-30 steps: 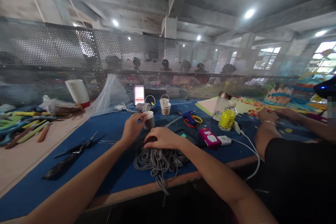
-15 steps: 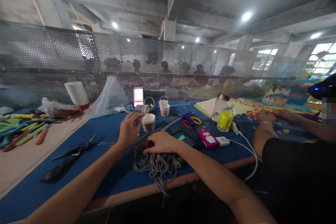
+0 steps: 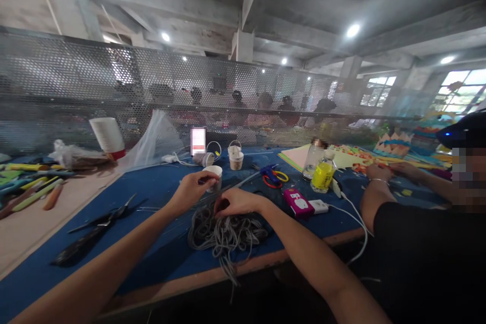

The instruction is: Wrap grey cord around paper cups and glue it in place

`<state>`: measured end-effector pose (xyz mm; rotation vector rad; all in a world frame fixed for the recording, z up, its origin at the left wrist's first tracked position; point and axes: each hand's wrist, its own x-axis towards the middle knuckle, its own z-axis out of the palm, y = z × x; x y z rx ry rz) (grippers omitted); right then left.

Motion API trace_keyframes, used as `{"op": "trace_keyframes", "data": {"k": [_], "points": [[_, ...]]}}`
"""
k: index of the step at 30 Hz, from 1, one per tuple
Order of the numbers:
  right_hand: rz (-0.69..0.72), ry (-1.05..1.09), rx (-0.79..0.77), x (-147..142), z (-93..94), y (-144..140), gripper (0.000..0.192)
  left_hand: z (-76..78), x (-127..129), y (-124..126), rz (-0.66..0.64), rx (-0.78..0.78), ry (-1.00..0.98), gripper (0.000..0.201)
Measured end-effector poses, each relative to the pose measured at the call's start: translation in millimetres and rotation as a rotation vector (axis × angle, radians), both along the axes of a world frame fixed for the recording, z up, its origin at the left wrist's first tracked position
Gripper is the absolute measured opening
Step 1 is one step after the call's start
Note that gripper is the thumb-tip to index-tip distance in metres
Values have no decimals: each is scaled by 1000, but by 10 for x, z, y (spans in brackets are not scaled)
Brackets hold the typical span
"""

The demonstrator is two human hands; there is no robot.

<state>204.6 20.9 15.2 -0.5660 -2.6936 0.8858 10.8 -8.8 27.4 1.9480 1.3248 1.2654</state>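
Note:
A loose heap of grey cord (image 3: 224, 233) lies on the blue mat (image 3: 159, 197) near the table's front edge. My right hand (image 3: 233, 201) rests on the top of the heap with its fingers pinched on a strand. My left hand (image 3: 193, 188) is just left of it, fingers closed on a thin piece at the rim of a small paper cup (image 3: 213, 176). Whether that piece is a cord end I cannot tell.
Black scissors (image 3: 100, 221) lie on the mat to the left. Two small cups with handles (image 3: 235, 156), a glue gun (image 3: 269, 170), a pink device (image 3: 297, 203), a white charger (image 3: 319, 206) and a yellow bottle (image 3: 322, 172) stand behind. A person in black (image 3: 417, 233) works at my right. A perforated screen (image 3: 152, 86) closes the back.
My left hand has let go of the small cup and drawn back beside it, now pinching something thin. My right hand has shifted slightly on the cord heap. The view drifted a little.

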Motion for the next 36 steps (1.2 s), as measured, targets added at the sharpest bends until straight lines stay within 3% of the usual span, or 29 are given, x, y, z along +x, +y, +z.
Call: {"op": "trace_keyframes", "data": {"k": [7, 14, 23, 30, 36], "points": [[-216, 158, 91, -29, -69, 76, 14, -107, -75, -146, -112, -101, 6, 27], [-267, 372, -18, -35, -30, 70, 17, -172, -46, -223, -139, -174, -84, 35], [-228, 565, -465, -15, 39, 110, 32, -179, -53, -239, -177, -229, -262, 25], [-290, 667, -591, 7, 74, 111, 29, -148, -76, -267, -224, -320, -328, 22], [-219, 777, -707, 36, 135, 98, 26, -183, -99, -257, -255, -379, -300, 26]]}}
